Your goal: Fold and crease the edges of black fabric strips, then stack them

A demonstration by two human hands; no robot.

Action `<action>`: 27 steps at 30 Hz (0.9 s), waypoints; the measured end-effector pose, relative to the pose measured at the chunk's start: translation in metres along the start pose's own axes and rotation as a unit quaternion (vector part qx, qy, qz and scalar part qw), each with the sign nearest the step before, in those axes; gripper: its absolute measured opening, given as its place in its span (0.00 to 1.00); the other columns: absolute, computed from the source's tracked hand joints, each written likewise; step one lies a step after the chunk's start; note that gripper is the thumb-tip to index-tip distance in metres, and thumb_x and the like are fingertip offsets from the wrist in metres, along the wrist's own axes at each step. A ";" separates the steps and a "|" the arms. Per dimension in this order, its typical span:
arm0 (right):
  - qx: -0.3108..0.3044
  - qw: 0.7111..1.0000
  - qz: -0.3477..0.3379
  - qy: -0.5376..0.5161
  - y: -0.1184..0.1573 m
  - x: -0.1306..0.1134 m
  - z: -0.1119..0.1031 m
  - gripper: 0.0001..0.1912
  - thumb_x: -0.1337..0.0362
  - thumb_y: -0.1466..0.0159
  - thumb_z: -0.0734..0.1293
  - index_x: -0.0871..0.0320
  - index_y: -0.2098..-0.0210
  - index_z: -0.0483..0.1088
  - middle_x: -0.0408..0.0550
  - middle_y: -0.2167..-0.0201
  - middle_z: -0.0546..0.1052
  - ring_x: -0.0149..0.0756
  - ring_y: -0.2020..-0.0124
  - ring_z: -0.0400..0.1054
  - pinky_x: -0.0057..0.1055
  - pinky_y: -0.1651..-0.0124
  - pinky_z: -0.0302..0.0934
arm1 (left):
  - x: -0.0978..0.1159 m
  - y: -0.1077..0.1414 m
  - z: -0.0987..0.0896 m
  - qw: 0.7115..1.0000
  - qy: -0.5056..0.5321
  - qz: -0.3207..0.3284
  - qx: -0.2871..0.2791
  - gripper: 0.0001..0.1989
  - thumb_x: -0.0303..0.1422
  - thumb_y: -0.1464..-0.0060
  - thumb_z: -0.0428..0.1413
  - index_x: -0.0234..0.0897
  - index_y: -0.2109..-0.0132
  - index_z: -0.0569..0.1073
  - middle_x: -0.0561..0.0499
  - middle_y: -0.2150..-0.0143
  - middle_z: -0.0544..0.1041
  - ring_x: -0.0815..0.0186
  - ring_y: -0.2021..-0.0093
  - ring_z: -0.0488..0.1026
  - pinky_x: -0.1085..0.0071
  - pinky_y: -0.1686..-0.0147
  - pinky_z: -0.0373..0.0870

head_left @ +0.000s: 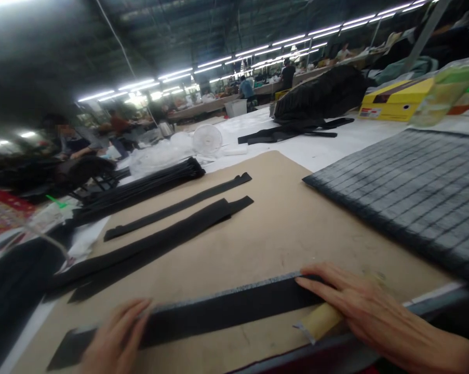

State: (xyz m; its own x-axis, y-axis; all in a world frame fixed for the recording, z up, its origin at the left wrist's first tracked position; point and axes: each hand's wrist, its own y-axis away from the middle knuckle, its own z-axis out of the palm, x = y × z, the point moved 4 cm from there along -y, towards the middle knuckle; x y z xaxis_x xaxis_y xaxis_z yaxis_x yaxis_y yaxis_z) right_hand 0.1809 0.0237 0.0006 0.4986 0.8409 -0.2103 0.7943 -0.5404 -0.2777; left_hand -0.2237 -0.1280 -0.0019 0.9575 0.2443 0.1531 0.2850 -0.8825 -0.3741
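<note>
A long black fabric strip (pixel 226 311) with a speckled grey upper edge lies across the brown board (pixel 281 234) near the front. My left hand (pixel 115 337), blurred, rests over the strip's left part with its fingers spread. At the strip's right end, my right hand (pixel 347 296) presses the upper edge with outstretched fingers. Beneath that palm is a yellowish roll-like object (pixel 322 321) with a small blade-like tip; whether the hand grips it is unclear. Farther back on the board lie more black strips (pixel 152 244) and a thinner one (pixel 179 204).
Striped grey fabric (pixel 413 187) covers the right side. Behind stand a yellow box (pixel 396 101), a plastic container (pixel 444 96) and a black fabric pile (pixel 323 96). A black bundle (pixel 148 182) and a small fan (pixel 206 139) lie back left. A person (pixel 76 143) sits beyond.
</note>
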 end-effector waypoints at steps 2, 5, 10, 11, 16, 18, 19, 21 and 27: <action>-0.046 0.996 0.051 -0.052 -0.013 0.006 0.002 0.31 0.80 0.46 0.55 0.53 0.48 0.69 0.49 0.51 0.71 0.39 0.59 0.71 0.35 0.58 0.67 | 0.068 -0.021 0.024 0.983 0.144 0.047 -0.101 0.16 0.44 0.40 0.49 0.47 0.51 0.76 0.52 0.49 0.76 0.60 0.49 0.73 0.65 0.49 0.71; -0.099 0.986 0.101 -0.091 -0.033 0.010 0.003 0.16 0.75 0.39 0.60 0.53 0.56 0.71 0.46 0.59 0.71 0.39 0.62 0.69 0.35 0.60 0.64 | 0.172 -0.042 0.047 0.940 0.247 0.090 -0.218 0.13 0.33 0.41 0.52 0.43 0.50 0.74 0.48 0.50 0.75 0.60 0.49 0.71 0.64 0.47 0.68; -0.120 0.984 0.109 -0.077 -0.047 0.018 0.004 0.06 0.72 0.40 0.66 0.56 0.64 0.69 0.45 0.63 0.71 0.40 0.62 0.68 0.33 0.62 0.59 | 0.242 -0.055 0.063 0.932 0.225 0.088 -0.269 0.12 0.22 0.50 0.57 0.38 0.58 0.75 0.49 0.58 0.74 0.58 0.54 0.69 0.62 0.53 0.65; -0.130 0.983 0.107 -0.072 -0.048 0.019 0.005 0.05 0.71 0.41 0.67 0.56 0.65 0.69 0.45 0.63 0.71 0.40 0.62 0.68 0.33 0.63 0.58 | 0.243 -0.056 0.065 0.934 0.219 0.081 -0.271 0.11 0.22 0.50 0.57 0.38 0.60 0.74 0.49 0.59 0.74 0.58 0.55 0.69 0.62 0.54 0.65; -0.164 0.977 0.093 -0.097 -0.054 0.023 0.005 0.05 0.66 0.41 0.69 0.57 0.65 0.71 0.47 0.63 0.74 0.42 0.63 0.69 0.31 0.67 0.54 | 0.238 -0.061 0.072 0.920 0.258 0.046 -0.291 0.08 0.21 0.50 0.55 0.37 0.64 0.72 0.49 0.60 0.73 0.60 0.57 0.69 0.66 0.57 0.63; -0.170 0.973 0.101 -0.117 -0.057 0.026 0.005 0.06 0.66 0.43 0.69 0.57 0.64 0.71 0.46 0.65 0.75 0.42 0.65 0.69 0.30 0.69 0.52 | 0.240 -0.062 0.072 0.908 0.294 0.044 -0.294 0.09 0.20 0.51 0.54 0.38 0.64 0.72 0.51 0.61 0.74 0.62 0.58 0.70 0.68 0.58 0.63; -0.174 0.971 0.107 -0.128 -0.058 0.027 0.004 0.07 0.66 0.43 0.70 0.56 0.64 0.71 0.45 0.67 0.75 0.42 0.65 0.70 0.30 0.69 0.51 | 0.242 -0.062 0.072 0.900 0.311 0.050 -0.300 0.09 0.20 0.50 0.53 0.38 0.63 0.72 0.51 0.62 0.74 0.62 0.58 0.70 0.68 0.58 0.62; -0.178 0.967 0.112 -0.147 -0.061 0.030 0.005 0.08 0.65 0.44 0.70 0.56 0.64 0.72 0.45 0.68 0.76 0.41 0.65 0.70 0.29 0.70 0.50 | 0.245 -0.062 0.072 0.886 0.336 0.064 -0.312 0.09 0.22 0.49 0.53 0.39 0.62 0.73 0.52 0.62 0.75 0.62 0.58 0.70 0.68 0.58 0.62; -0.165 0.967 0.079 -0.179 -0.058 0.034 0.010 0.02 0.64 0.43 0.69 0.55 0.69 0.72 0.42 0.68 0.75 0.37 0.66 0.68 0.28 0.69 0.50 | 0.244 -0.060 0.075 0.900 0.310 0.078 -0.296 0.07 0.23 0.45 0.51 0.37 0.67 0.72 0.52 0.67 0.72 0.63 0.64 0.69 0.69 0.64 0.61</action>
State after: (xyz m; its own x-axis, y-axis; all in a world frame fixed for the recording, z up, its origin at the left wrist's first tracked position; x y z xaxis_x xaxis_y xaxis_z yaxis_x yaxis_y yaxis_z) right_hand 0.1485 0.0834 0.0001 0.5182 0.6524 -0.5530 0.8146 -0.5735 0.0867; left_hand -0.0038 0.0147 -0.0107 0.7236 -0.0107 0.6902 -0.1003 -0.9909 0.0897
